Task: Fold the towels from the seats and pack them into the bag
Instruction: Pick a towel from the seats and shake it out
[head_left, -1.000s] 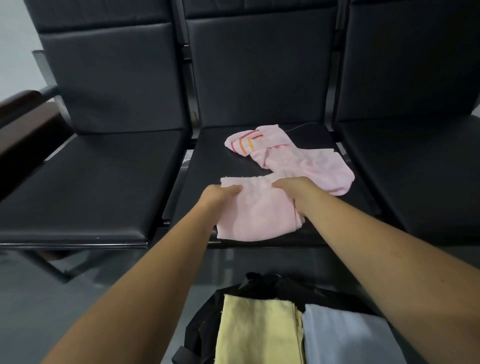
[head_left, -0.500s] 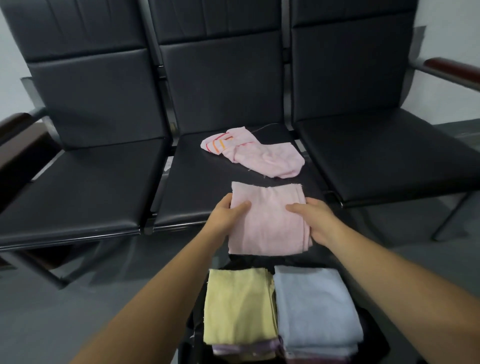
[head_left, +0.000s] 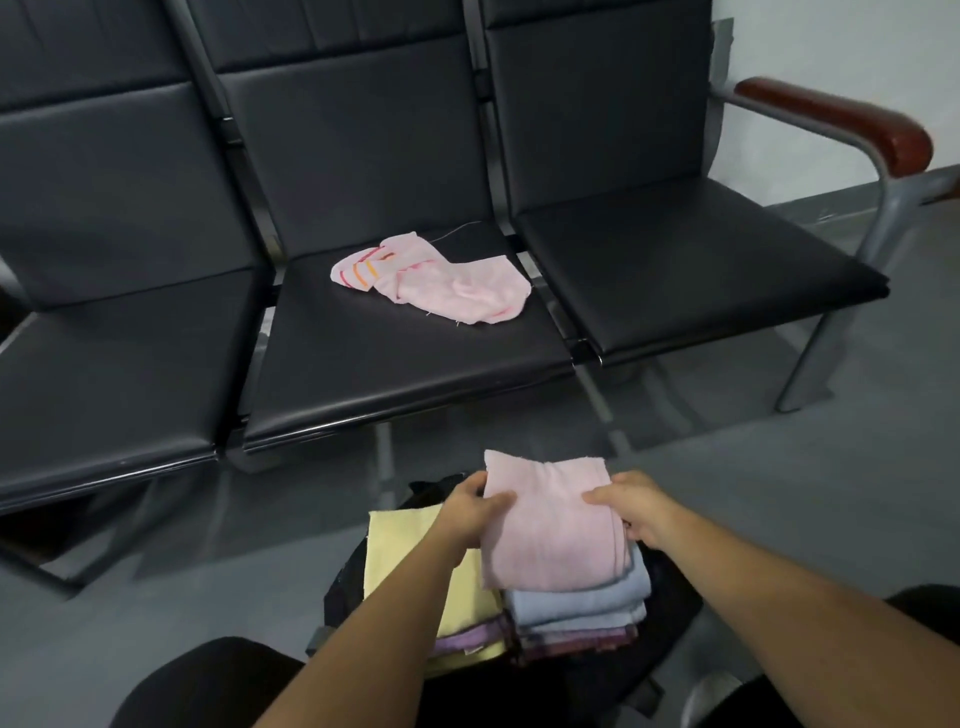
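Folded pink towel (head_left: 550, 525): held directly over the bag (head_left: 340, 587), above the blue towel (head_left: 576, 603) that tops the bag's right-hand stack. Whether it already rests on that stack I cannot tell.

Grip: my left hand (head_left: 470, 514) pinches its left edge and my right hand (head_left: 636, 506) its right edge, so both are closed on the cloth.

Done, as far as can be seen: two stacks sit in the bag, a yellow towel (head_left: 400, 551) on top of the left one, with purple layers showing beneath both.

Outstanding: this towel is not yet released. One striped pink towel (head_left: 441, 278) lies crumpled and unfolded on the bench (head_left: 389, 374), well beyond the bag. No other loose towels are in view. My judgement: the task is near its end, with one fold and two placements left.
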